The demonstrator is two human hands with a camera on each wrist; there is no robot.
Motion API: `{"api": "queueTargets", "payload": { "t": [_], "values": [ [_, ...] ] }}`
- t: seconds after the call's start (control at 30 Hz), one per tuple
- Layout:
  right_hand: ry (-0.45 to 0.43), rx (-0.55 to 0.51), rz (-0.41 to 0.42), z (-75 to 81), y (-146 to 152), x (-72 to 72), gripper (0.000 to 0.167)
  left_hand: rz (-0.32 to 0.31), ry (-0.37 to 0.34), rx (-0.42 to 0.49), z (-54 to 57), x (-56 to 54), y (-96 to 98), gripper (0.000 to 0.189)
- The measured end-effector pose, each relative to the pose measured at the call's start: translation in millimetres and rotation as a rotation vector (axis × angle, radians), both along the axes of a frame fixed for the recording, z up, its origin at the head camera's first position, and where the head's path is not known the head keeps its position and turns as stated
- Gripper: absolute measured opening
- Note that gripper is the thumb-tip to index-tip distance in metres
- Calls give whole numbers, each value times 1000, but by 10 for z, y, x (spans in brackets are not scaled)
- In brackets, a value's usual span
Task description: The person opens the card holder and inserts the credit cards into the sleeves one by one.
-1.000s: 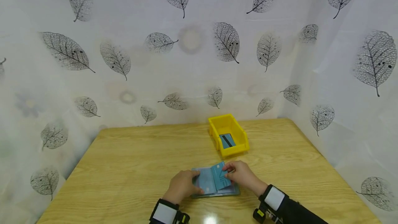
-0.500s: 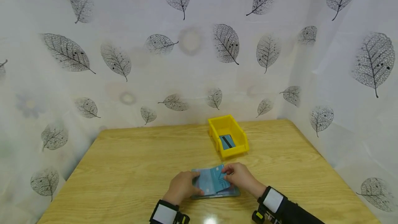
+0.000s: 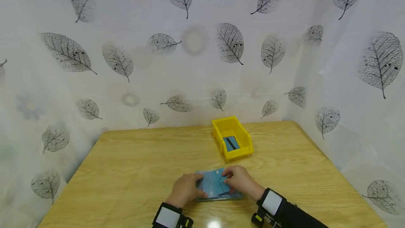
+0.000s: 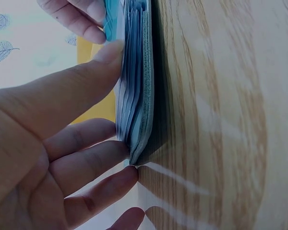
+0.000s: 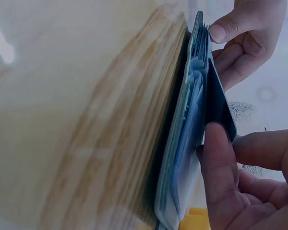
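The left hand [image 3: 186, 187] grips the holder [image 3: 207, 183] on the desk [image 3: 142, 164], thumb on its pages, fingers at its edge. Over the pages slants the card [image 3: 220, 180], its right end raised and pinched by the right hand [image 3: 240, 180]. The step seems to be sleeving the card; the next move likely calls for a level leftward push.

Head view: even lt, glare spot [image 3: 214, 223] on table [image 3: 133, 164]; wrist pics dimmer, bluish.

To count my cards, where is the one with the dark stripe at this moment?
In the head view, the striped card lies inside the yellow bin, right of centre, beyond the right hand.
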State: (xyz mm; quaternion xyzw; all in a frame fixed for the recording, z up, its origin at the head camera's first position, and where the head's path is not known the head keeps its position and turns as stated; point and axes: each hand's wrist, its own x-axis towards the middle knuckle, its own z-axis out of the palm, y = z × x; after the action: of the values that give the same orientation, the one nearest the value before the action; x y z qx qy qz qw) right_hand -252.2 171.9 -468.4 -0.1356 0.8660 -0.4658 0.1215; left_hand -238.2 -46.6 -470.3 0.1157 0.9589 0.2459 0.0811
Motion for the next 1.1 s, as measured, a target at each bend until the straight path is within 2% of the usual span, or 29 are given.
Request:
{"api": "queueTargets", "payload": {
  "t": [0.23, 0.4, 0.57, 0.63, 0.73, 0.83, 0.93, 1.1],
  "values": [
    [8, -1, 0, -9, -79, 6, 15, -22, 42, -5, -2, 21, 6, 65],
    [3, -14, 1, -15, -147, 24, 15, -19, 44, 1, -1, 24, 5, 64],
    [48, 4, 25, -37, -181, 33, 12, -8, 33, 1, -5, 18, 8, 64],
    [93, 49, 48, -35, -175, 38, 12, -2, 26, 1, -5, 17, 12, 64],
    [212, 174, 77, -16, -153, 45, 14, 4, 21, 5, 3, 16, 19, 64],
    [312, 277, 74, 3, -124, 47, 18, 7, 14, 7, 7, 16, 24, 64],
    [281, 273, 65, 13, -93, 39, 19, 7, 11, 8, 13, 15, 23, 65],
    [151, 168, 82, 31, -55, 26, 20, 5, 6, 12, 12, 12, 10, 64]
  ]
}}
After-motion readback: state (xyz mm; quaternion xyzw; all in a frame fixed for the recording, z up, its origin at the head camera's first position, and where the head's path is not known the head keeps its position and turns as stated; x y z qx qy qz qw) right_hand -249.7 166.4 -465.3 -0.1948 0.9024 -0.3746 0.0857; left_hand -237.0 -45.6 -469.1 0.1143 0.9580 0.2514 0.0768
